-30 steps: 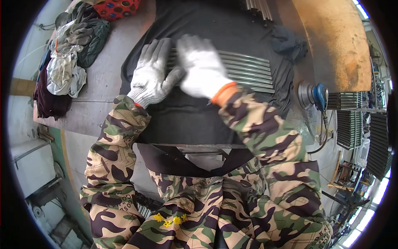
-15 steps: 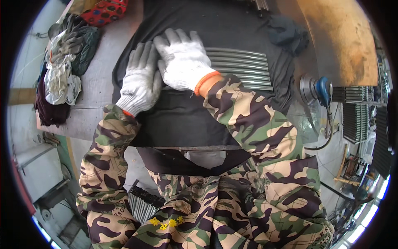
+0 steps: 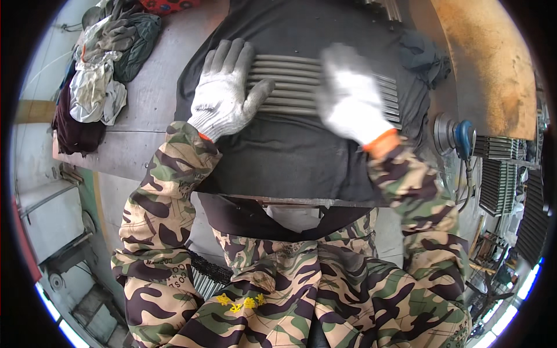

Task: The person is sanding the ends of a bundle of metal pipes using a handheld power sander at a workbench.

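A row of grey metal rods (image 3: 296, 87) lies side by side on a black cloth (image 3: 290, 156) spread over the workbench. My left hand (image 3: 227, 93), in a white knitted glove, lies flat on the left end of the rods with fingers spread and thumb across them. My right hand (image 3: 348, 98), also gloved with an orange cuff, is blurred with motion and rests palm down on the right part of the rods. Neither hand grips anything. Camouflage sleeves cover both forearms.
A pile of rags and clothes (image 3: 98, 81) lies at the bench's left end. A blue angle grinder (image 3: 455, 134) sits at the right edge beside a rusty orange sheet (image 3: 487, 64). Dark metal racks (image 3: 505, 168) stand to the right. The bench's front edge (image 3: 278, 201) is near my waist.
My right hand has slid from the left part of the rods over to the right. My left hand has stayed on the left end, its thumb now spread over the rods.
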`<action>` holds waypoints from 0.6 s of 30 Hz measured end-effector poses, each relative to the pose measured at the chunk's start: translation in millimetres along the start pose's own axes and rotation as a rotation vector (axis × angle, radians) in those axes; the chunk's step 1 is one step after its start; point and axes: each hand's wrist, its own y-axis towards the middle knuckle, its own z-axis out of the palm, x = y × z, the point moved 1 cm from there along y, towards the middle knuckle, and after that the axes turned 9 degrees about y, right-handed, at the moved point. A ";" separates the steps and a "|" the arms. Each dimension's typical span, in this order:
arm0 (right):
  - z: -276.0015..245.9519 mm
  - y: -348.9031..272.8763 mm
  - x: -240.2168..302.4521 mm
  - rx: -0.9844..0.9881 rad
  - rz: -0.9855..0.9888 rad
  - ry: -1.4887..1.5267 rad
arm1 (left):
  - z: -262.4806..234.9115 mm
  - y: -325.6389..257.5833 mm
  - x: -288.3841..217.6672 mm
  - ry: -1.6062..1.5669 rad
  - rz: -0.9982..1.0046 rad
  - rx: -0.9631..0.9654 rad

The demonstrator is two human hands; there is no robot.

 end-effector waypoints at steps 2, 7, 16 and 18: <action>20.6 40.2 63.0 0.055 -0.012 0.118 | 2.5 -11.0 9.5 -0.056 -0.031 -0.040; 49.7 59.7 100.8 0.229 -0.002 0.073 | 22.8 -13.0 24.9 -0.318 -0.091 -0.024; -27.0 -36.2 -49.7 -0.055 -0.038 -0.029 | 14.9 8.4 13.5 0.160 -0.020 -0.027; -43.5 -63.7 -83.8 -0.019 0.029 -0.043 | 19.7 16.7 13.2 0.132 -0.002 -0.065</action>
